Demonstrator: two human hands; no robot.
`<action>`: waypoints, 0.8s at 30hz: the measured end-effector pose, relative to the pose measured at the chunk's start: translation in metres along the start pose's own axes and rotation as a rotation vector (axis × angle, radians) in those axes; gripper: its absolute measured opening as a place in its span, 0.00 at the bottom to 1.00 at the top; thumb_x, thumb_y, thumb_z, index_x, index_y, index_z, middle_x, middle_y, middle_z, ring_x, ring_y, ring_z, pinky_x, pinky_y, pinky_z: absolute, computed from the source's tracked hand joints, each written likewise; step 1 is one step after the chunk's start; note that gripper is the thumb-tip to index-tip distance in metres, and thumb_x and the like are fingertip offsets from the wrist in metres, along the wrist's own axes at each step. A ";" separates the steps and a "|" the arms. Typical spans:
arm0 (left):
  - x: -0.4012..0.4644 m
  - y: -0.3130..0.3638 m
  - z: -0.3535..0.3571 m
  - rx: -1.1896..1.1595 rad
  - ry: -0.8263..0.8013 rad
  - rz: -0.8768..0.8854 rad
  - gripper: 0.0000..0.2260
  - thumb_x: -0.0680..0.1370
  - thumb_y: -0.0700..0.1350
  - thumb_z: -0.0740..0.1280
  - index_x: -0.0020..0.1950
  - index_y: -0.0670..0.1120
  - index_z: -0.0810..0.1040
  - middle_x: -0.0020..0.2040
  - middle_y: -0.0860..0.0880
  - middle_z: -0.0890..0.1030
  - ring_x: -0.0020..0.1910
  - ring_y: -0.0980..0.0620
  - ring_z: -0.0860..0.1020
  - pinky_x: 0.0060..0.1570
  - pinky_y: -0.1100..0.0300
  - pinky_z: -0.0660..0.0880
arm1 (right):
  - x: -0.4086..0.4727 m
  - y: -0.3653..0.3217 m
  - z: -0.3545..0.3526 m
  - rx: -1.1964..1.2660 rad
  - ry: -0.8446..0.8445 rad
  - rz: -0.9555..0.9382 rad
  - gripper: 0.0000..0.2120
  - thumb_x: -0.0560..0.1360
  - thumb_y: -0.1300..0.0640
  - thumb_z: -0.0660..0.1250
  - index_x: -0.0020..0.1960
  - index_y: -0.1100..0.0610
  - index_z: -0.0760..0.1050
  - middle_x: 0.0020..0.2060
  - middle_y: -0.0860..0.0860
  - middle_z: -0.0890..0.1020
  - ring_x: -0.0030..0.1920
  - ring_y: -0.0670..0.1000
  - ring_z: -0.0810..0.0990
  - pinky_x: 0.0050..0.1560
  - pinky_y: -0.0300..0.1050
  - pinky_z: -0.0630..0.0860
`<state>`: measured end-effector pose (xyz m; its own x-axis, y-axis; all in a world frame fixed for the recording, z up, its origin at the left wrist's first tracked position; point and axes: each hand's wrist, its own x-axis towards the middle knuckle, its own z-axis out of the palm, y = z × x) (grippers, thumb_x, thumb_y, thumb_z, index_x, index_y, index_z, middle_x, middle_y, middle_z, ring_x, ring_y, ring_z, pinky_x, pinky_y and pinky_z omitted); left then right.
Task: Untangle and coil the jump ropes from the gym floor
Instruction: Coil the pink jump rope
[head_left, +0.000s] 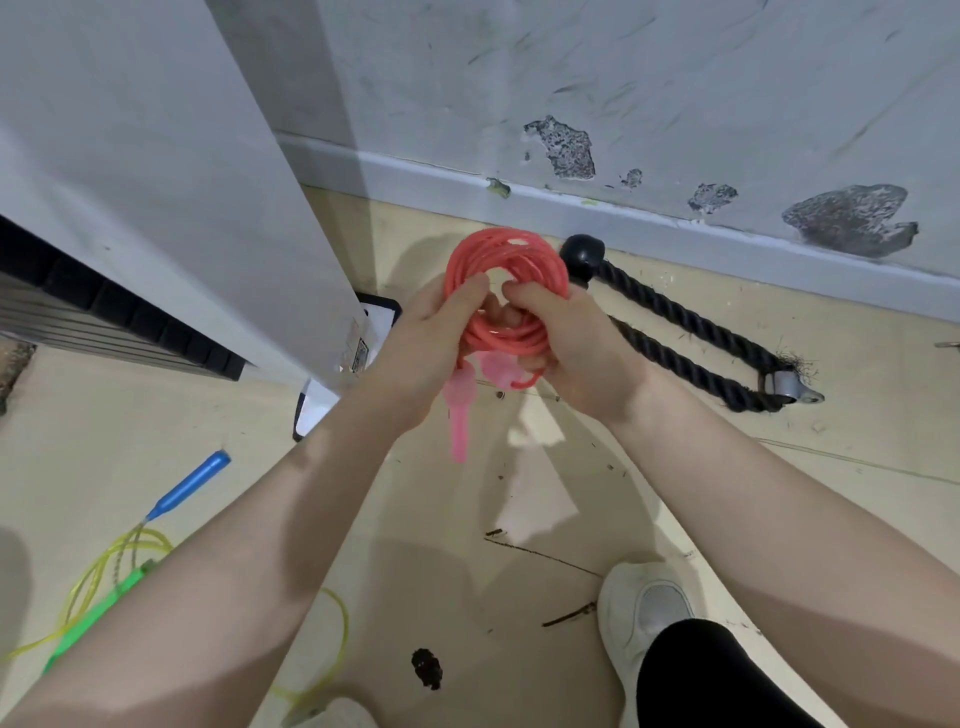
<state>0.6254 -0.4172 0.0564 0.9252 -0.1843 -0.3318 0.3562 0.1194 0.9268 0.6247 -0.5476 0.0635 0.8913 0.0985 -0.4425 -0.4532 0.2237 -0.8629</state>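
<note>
A pink jump rope (506, 260) is wound into a round coil held up in front of me. My left hand (426, 343) grips the coil's left side, thumb across the strands. On the right side, my right hand (566, 343) grips the coil with fingers curled into its middle. Two pale pink handles (460, 410) hang below the coil between my hands. On the floor at lower left lies a yellow jump rope (104, 561) in loose loops, with a green handle (98, 608) and a blue handle (189, 486).
A thick black battle rope (691, 338) with a black ball end (583, 255) lies along the scuffed wall. A white cabinet (156, 156) stands at left. My white shoe (644, 613) is at lower right. Dark debris dots the beige floor (519, 519).
</note>
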 end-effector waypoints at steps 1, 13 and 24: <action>-0.001 0.002 0.001 0.041 0.048 0.031 0.10 0.81 0.43 0.59 0.43 0.41 0.74 0.33 0.50 0.77 0.30 0.58 0.76 0.34 0.67 0.72 | 0.000 0.002 -0.001 -0.010 -0.056 0.011 0.08 0.78 0.60 0.61 0.40 0.57 0.71 0.30 0.51 0.71 0.22 0.44 0.66 0.23 0.35 0.61; 0.008 -0.018 -0.036 0.027 0.107 -0.099 0.11 0.83 0.45 0.53 0.50 0.46 0.75 0.42 0.49 0.85 0.41 0.54 0.83 0.46 0.56 0.79 | -0.001 0.045 -0.071 -0.795 -0.377 0.241 0.11 0.69 0.62 0.66 0.50 0.55 0.71 0.49 0.54 0.80 0.49 0.49 0.78 0.44 0.39 0.72; 0.000 -0.018 -0.045 0.436 -0.205 -0.229 0.08 0.82 0.45 0.56 0.51 0.51 0.75 0.44 0.52 0.82 0.35 0.60 0.81 0.34 0.69 0.75 | 0.008 -0.025 -0.016 0.278 0.108 -0.159 0.04 0.81 0.59 0.57 0.48 0.56 0.68 0.35 0.52 0.79 0.35 0.49 0.80 0.37 0.41 0.79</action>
<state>0.6248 -0.3760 0.0313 0.7698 -0.3499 -0.5338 0.4183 -0.3550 0.8360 0.6431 -0.5683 0.0774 0.9372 -0.0590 -0.3436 -0.2738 0.4856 -0.8302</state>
